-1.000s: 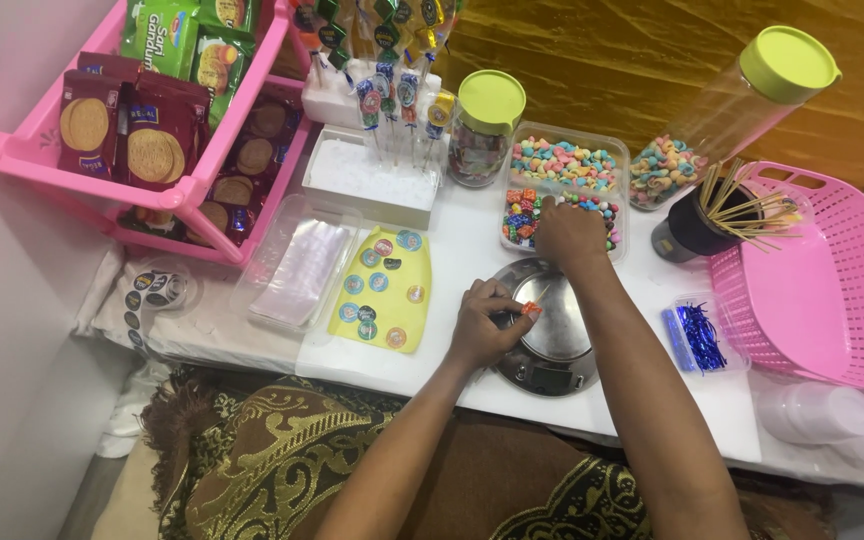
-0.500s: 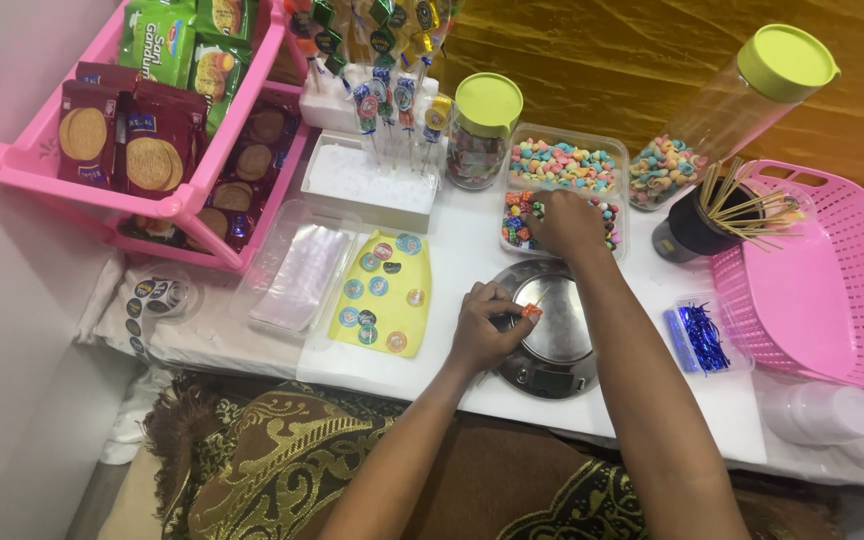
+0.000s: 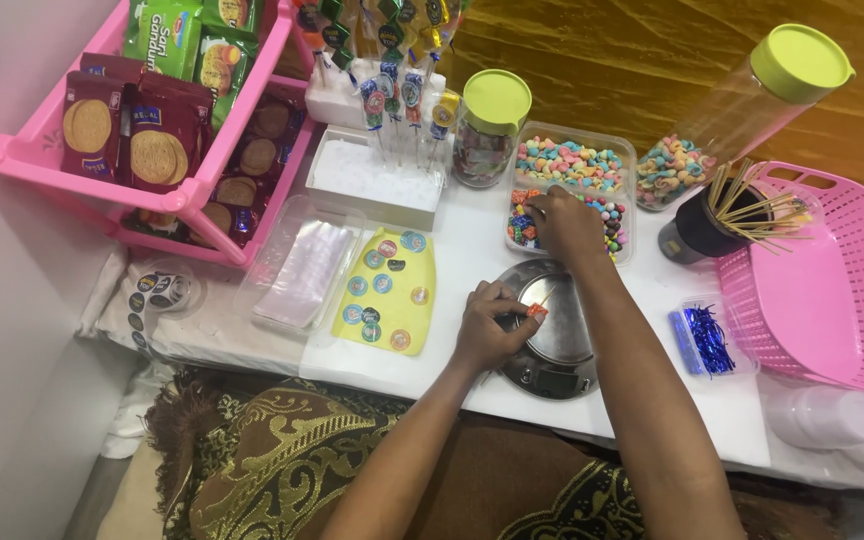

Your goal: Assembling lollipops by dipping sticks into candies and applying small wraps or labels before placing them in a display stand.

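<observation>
Over the round steel kitchen scale [image 3: 552, 325], the left hand [image 3: 487, 335] is pinching a thin candy-tipped skewer [image 3: 538, 308]; the right hand [image 3: 564, 222] is digging, fingers curled, into the clear candy tub [image 3: 620, 245] beyond, likely risking spills.

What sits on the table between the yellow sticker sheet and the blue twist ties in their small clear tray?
In the head view, the round metal kitchen scale lies between the yellow sticker sheet and the blue twist ties. The left hand holds a small skewered candy over its pan.
</observation>
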